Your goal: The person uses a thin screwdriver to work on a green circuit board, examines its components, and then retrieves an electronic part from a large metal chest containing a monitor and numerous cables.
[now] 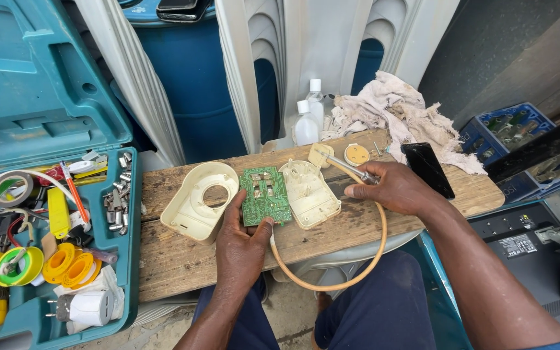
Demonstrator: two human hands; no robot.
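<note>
While the left hand (pixel 241 249) is gripping the green rectangular circuit board (pixel 265 195) near the wooden counter's (pixel 176 259) front edge, the right hand's fingers (pixel 358 190) are pinching a metal-tipped soldering iron (pixel 348 168); keeping the board steady and flat would help accuracy.

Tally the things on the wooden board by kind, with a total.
Cream casing halves: 2
Green circuit board: 1
Soldering iron: 1
Clear bottles: 2
Black phone: 1
Rag: 1
Yellow round part: 1
Total: 9
</note>
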